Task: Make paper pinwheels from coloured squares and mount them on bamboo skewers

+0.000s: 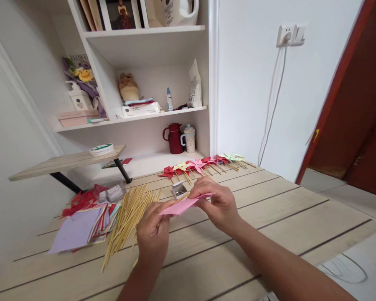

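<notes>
A piece of pink paper [182, 206] is held above the table between both hands. My left hand [155, 223] pinches its left end, and my right hand [217, 202] grips its right end with curled fingers. Just behind the paper stands a small open box [179, 190] of metal pins. Left of my left hand lies a loose pile of thin wooden sticks [125, 221]. Further left is a stack of coloured paper squares [77, 228] with a lilac sheet on top. Paper pinwheels [199, 165] on sticks lie in a row along the table's back.
The planked table [288, 213] meets a white shelf unit [150, 121]. A raised wooden stand [65, 161] with black legs carries round white discs [102, 149]. On the low shelf are a dark red jug [174, 140] and a speckled cup [189, 140]. Red paper pieces [84, 198] lie under the stand.
</notes>
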A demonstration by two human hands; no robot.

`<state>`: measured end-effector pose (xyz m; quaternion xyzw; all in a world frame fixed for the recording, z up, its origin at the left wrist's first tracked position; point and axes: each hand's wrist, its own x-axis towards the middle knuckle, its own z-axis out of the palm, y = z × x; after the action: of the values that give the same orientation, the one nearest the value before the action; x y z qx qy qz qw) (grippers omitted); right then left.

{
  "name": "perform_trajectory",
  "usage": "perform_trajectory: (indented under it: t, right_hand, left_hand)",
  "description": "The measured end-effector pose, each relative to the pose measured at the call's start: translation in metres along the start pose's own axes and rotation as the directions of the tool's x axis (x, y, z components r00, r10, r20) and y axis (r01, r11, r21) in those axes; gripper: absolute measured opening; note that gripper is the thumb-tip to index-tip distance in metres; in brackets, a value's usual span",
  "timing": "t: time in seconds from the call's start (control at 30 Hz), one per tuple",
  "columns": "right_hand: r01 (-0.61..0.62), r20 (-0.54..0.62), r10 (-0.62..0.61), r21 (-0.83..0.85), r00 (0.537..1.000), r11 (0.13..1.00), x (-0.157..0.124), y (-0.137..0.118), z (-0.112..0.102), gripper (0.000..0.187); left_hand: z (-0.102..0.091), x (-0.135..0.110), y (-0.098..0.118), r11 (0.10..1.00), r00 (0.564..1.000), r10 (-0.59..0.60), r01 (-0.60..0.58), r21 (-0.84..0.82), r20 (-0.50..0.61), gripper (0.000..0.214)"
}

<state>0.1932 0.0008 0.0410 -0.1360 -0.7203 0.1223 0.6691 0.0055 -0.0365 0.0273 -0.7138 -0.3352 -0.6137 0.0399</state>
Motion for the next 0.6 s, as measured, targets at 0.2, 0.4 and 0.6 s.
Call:
perform_trajectory:
  t: [0.2,0.4,0.6]
  right_hand:
    - [0.014,0.012,-0.014,0.027,1.000,1.000,0.0003,-0.0009,-0.0002,0.009]
    - [-0.003,0.013,0.003,0.024,1.000,1.000,-0.0001,0.0000,0.0000,0.012]
    - [-0.009,0.020,0.009,0.020,1.000,1.000,0.0012,-0.0019,0.0010,0.011]
  left_hand:
    - [-0.0008,0.0002,0.0009,1.000,1.000,0.002,-0.002,0.023,0.005,0.026]
    - [-0.0002,-0.0008,-0.0023,0.999,1.000,0.026,-0.026,0.028,0.016,0.028]
    - [-0.0017,0.0012,0.0004,0.996,0.998,0.059,-0.060,0.059,0.014,0.029]
